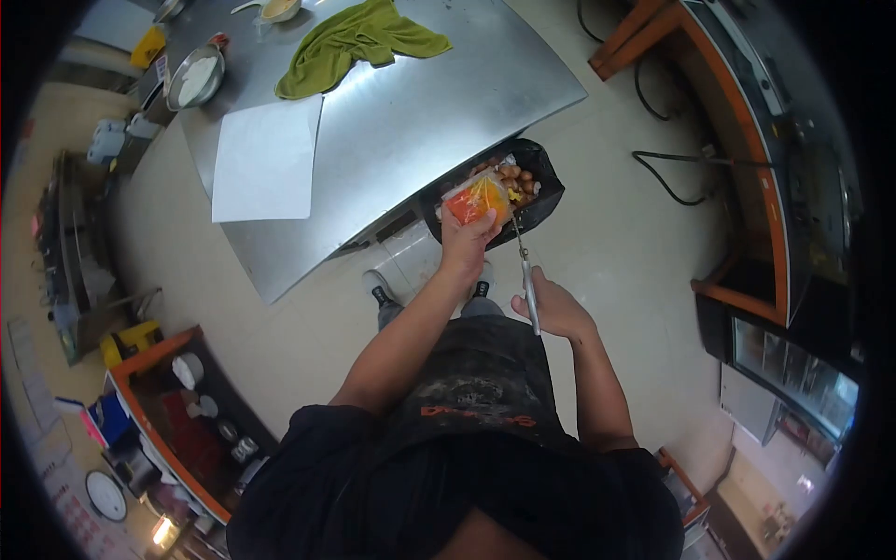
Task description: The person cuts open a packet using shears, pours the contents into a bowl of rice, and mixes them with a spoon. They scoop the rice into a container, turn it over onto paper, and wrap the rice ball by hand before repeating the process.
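My left hand (466, 245) is closed around a clear plastic packet (477, 202) with orange-red and yellow contents. It holds the packet over a bin lined with a black bag (539, 213), where brown eggshells (523, 180) lie. In my right hand (558, 306) is a slim metal tool (530, 297) with a silver handle; its narrow, blade-like end points up at the packet's right edge. I cannot tell the tool's exact kind.
Beside the bin stands a steel table (401, 121) bearing a green towel (359, 45), a white sheet (268, 161) and a metal bowl of white stuff (198, 80). Orange-framed units (747, 121) stand to the right. A black cable (653, 166) lies on the floor.
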Available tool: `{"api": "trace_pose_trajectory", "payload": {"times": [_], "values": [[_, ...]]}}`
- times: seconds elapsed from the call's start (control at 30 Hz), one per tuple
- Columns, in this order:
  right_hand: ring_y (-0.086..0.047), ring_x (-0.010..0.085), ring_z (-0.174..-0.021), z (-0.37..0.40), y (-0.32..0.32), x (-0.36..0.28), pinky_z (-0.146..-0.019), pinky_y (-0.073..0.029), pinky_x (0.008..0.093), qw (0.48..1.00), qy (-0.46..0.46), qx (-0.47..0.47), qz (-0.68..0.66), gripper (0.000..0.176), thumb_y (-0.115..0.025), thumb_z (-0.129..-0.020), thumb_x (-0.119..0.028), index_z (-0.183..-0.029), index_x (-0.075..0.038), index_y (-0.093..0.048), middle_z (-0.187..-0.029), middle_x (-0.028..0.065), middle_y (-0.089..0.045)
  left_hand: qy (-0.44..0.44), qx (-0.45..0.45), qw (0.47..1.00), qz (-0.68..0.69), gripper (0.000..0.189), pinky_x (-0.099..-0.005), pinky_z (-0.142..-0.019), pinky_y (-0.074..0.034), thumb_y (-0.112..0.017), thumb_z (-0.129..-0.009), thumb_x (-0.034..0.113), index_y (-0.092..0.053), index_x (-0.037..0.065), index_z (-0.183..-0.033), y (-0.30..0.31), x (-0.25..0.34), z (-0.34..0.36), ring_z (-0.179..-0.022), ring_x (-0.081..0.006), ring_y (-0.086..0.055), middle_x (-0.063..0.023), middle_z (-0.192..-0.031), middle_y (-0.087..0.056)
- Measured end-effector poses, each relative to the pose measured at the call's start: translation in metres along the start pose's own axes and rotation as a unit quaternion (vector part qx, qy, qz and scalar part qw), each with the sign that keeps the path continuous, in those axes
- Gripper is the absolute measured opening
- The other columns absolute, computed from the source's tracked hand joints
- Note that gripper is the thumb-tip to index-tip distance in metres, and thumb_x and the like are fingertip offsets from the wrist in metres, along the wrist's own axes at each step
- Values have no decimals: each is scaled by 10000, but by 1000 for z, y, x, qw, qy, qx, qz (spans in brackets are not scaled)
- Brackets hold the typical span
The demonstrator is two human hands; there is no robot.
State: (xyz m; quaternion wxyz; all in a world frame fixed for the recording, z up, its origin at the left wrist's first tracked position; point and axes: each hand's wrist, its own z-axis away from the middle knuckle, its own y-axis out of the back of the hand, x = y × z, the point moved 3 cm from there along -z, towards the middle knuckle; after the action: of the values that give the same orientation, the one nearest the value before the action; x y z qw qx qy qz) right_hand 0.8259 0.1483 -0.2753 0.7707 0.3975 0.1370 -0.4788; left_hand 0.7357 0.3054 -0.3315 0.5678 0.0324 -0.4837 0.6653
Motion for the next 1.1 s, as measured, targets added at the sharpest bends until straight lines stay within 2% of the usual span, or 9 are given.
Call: {"api": "trace_pose_trajectory", "payload": {"times": [0.07,0.17,0.37,0.67,0.77,0.87,0.97,1.07,1.1], "values": [[-621,412,-812,-3,9,17,-727,-471,454,1000,23,-20,5,539,-589,-882,-476,-1059,10,-438,-838,242,-605,-25,29,999,1,528,-343,-816,-531,-668,-845,-12,-373,137,-1256,-6,-10,2,-1044,-201,-602,-55,-1195,-549],[-646,431,-934,-5,24,29,-806,-492,467,996,24,-83,9,768,-566,-838,-656,-1086,63,-456,-949,304,-636,-53,63,996,18,550,-313,-739,-557,-675,-826,-41,-372,146,-1246,-10,-27,-3,-1008,-196,-621,-68,-1194,-557],[-639,442,-900,-11,38,41,-796,-483,468,997,26,-64,37,710,-576,-855,-617,-1059,59,-512,-910,290,-639,-74,47,995,-39,573,-294,-716,-577,-653,-812,-95,-361,115,-1258,-20,-46,1,-987,-207,-628,-97,-1203,-542],[-631,434,-872,-14,51,38,-764,-469,481,998,22,-47,43,525,-654,-843,-478,-949,35,-610,-851,249,-657,-27,31,999,18,625,-283,-671,-540,-665,-799,-106,-355,116,-1294,-13,-55,-6,-926,-178,-629,-85,-1116,-585],[-631,433,-866,-18,57,25,-761,-464,487,994,5,-25,108,510,-667,-836,-456,-942,40,-616,-849,257,-654,11,-1,1000,-6,575,-289,-773,-507,-645,-833,-69,-410,146,-1312,-8,-66,-9,-970,-151,-599,-33,-1134,-579],[-641,419,-877,-30,53,32,-771,-472,483,994,22,-40,102,544,-655,-839,-491,-974,34,-616,-870,246,-665,20,-10,999,30,549,-270,-774,-497,-648,-828,-70,-434,113,-1300,-3,-71,-14,-956,-143,-597,-32,-1121,-589],[-621,459,-806,-32,47,32,-723,-475,494,997,61,-29,48,497,-652,-855,-434,-915,50,-560,-832,271,-647,37,-20,998,57,518,-260,-761,-496,-650,-828,-68,-457,85,-1283,0,-70,-16,-950,-140,-597,-36,-1118,-588],[-643,427,-865,-31,47,25,-766,-477,488,991,-4,-15,134,575,-648,-839,-526,-953,37,-620,-875,250,-665,39,-29,998,38,477,-261,-748,-492,-651,-836,-57,-481,75,-1262,1,-68,-13,-945,-135,-598,-38,-1116,-591],[-641,431,-852,-33,48,23,-754,-476,488,991,-1,-8,135,552,-649,-844,-501,-929,42,-605,-853,255,-659,50,-43,997,46,466,-260,-741,-490,-652,-837,-56,-489,71,-1254,2,-70,-12,-944,-134,-598,-38,-1110,-593]]}}
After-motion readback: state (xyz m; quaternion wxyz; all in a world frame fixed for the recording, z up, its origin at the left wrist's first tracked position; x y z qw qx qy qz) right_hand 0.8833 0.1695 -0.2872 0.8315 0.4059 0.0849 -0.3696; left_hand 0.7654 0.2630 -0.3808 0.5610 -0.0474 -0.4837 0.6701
